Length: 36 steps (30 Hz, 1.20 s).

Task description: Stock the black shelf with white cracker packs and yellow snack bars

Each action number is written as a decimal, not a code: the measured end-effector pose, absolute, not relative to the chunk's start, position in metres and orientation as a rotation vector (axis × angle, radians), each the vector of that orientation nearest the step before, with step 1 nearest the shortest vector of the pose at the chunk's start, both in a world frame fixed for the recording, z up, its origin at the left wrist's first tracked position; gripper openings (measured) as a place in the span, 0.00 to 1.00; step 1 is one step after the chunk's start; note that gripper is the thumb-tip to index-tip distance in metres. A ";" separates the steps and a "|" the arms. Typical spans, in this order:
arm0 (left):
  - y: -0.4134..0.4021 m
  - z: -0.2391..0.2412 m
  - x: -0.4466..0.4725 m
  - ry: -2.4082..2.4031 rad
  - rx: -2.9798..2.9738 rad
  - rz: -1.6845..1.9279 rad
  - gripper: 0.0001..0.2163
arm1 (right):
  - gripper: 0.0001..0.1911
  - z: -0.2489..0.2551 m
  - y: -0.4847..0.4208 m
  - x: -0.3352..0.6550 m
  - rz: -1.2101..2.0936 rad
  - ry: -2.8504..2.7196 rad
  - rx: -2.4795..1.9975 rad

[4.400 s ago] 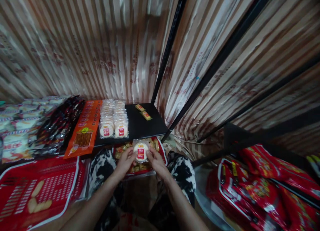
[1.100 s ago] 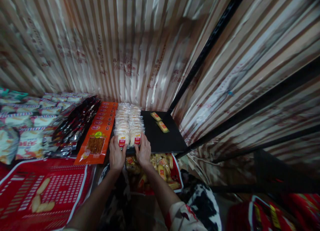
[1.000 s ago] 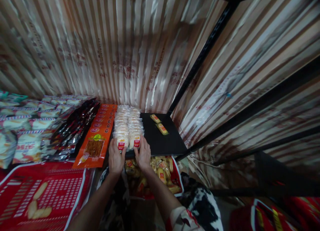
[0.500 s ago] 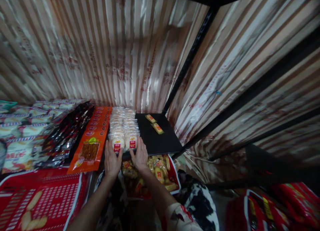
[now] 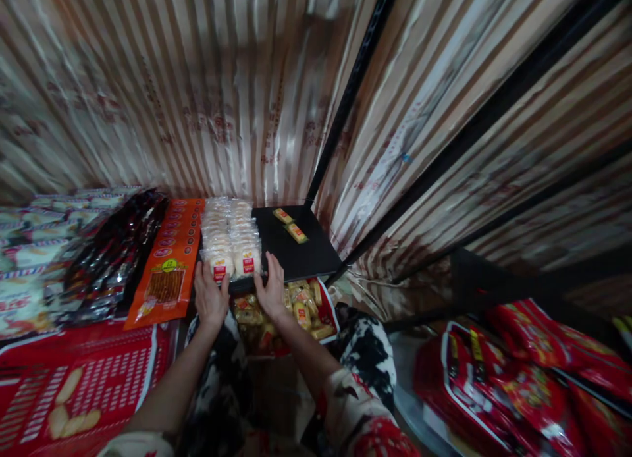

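Two rows of round white crackers in clear wrappers (image 5: 230, 236), with red labels on the front packets, stand on a black shelf (image 5: 313, 259). At the front left corner of these rows is my left hand (image 5: 212, 301), fingers stretched along the side and thumb by the front packet. My right hand (image 5: 271, 292) is at the front right corner, its fingers apart and thumb near the packet. Whether either hand presses on the wrappers I cannot tell. Two small yellow wrapped snacks (image 5: 297, 232) lie farther right on the shelf.
Beneath the shelf edge, a red basket (image 5: 328, 315) holds several yellow wrapped snacks. To the left are an orange snack bag (image 5: 165, 272), dark shiny packets (image 5: 111, 253) and white packets (image 5: 29, 253). Another red basket (image 5: 116, 371) and a pile of red bags (image 5: 533, 391) flank me.
My view has turned to the right, so the shelf sits farther left and more red bags show. My right hand has drawn slightly away from the crackers' side; the left stays by them.
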<state>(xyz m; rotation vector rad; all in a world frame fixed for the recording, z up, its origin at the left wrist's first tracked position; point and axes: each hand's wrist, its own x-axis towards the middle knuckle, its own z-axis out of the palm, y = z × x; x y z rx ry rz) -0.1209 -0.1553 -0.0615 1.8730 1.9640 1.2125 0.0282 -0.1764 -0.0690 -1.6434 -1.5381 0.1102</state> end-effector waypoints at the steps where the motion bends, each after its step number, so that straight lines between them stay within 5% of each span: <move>1: -0.157 -0.060 -0.122 1.975 1.877 1.198 0.28 | 0.26 -0.071 -0.186 0.033 0.109 -1.531 -1.617; 10: -0.174 -0.064 -0.126 1.841 2.229 1.213 0.20 | 0.16 -0.128 -0.263 0.089 0.115 -1.385 -1.938; 16: -0.195 -0.071 -0.122 1.254 2.637 0.770 0.13 | 0.20 -0.153 -0.287 0.110 0.144 -1.334 -2.266; 28: -0.232 -0.074 -0.097 1.044 2.545 0.011 0.12 | 0.24 -0.170 -0.293 0.107 0.224 -1.360 -2.228; 36: -0.242 -0.085 -0.096 1.178 2.311 0.215 0.15 | 0.26 -0.151 -0.296 0.086 0.251 -1.291 -1.996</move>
